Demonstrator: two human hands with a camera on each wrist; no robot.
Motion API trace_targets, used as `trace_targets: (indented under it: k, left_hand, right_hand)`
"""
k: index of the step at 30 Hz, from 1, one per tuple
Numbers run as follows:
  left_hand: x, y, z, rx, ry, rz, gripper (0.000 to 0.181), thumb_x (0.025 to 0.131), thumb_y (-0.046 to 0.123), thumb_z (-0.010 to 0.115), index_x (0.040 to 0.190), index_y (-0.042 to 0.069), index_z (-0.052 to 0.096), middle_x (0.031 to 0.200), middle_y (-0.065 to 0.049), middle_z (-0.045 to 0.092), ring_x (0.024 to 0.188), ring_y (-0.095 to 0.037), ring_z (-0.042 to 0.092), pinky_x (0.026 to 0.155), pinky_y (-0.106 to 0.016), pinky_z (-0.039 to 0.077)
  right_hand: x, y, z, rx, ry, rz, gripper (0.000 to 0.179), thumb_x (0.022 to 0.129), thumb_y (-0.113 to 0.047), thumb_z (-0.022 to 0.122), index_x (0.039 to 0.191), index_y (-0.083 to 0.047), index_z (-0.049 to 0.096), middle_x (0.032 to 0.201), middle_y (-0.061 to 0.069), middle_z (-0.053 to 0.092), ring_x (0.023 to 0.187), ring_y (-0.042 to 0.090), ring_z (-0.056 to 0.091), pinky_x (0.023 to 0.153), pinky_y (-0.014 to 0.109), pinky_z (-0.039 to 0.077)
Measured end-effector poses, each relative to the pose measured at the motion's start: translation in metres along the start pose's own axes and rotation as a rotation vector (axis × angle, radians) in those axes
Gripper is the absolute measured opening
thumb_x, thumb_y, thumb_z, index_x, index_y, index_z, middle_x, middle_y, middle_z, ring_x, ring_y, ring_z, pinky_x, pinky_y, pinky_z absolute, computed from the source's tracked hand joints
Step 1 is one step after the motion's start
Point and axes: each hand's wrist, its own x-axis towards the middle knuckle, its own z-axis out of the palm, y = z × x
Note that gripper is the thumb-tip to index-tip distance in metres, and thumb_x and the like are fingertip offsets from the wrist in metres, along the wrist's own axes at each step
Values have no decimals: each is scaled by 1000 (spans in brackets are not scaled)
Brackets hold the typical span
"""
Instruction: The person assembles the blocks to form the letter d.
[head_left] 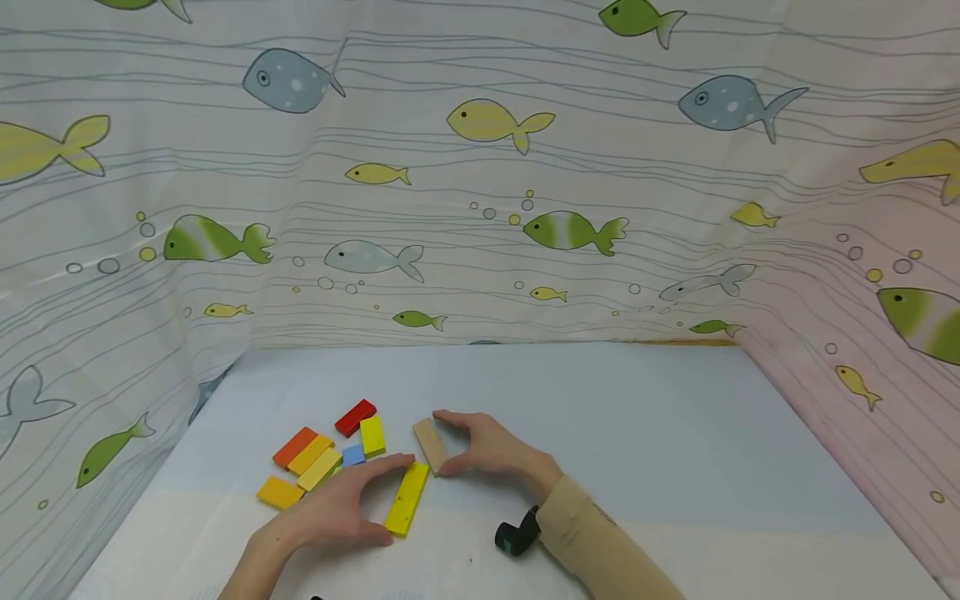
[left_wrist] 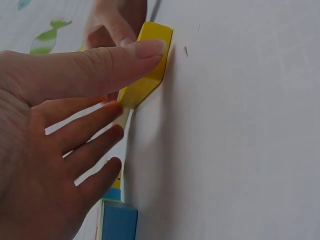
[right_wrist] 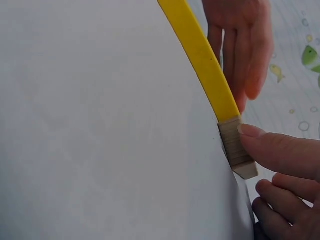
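While the yellow block [head_left: 407,502] is bright, the wooden block [head_left: 429,446] is pale.

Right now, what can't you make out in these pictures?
Head: whatever lies behind the left hand, which covers it.
Head: a dark thing, cut by the bottom edge.
Left wrist: rest of the blue block, past the bottom edge.
Right wrist: rest of the yellow block, past the top edge.
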Motion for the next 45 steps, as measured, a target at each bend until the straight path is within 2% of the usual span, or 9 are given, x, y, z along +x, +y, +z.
trace_targets:
  k: [8,17,28,35,45]
  left_hand:
    - [-1,-5,0,15,9,22,84,74,39,86,147,25,49,148,7,51,137,-28,47,110,-62,38]
    - [0,-5,1,10,9,24,88,72,42,87,149,24,48,149,10,50,136,-26,47,110,-61,38]
    - [0,-4,0,10,6,13,85,72,45,87,147,26,50,147,8,52,135,-27,48,109,-61,39]
    - [1,0,0,-2,3,21,84,73,43,87,146,24,51,147,2,54,134,-31,48,108,-64,39]
    - [3,1,2,10,13,-9,84,71,47,88,145,24,53,145,3,55,133,-31,48,108,-65,39]
  right_hand:
    - [4,-1,5,-7,-11,10,86,79,-41,83,153,-26,42,157,-8,41,146,17,36,121,45,30]
    - [4,-2,5,4,-1,34,83,77,-41,84,150,-30,46,154,-9,45,144,19,40,119,48,32]
    - [1,0,1,-27,-29,8,84,76,-39,85,150,-31,46,154,-11,45,143,18,41,119,47,32]
    - [0,2,1,-27,-8,0,84,74,-41,86,149,-31,48,152,-12,47,142,16,42,119,44,34]
    - [-8,6,-3,-1,19,4,85,72,-41,88,148,-28,50,150,-14,48,143,13,41,120,41,33]
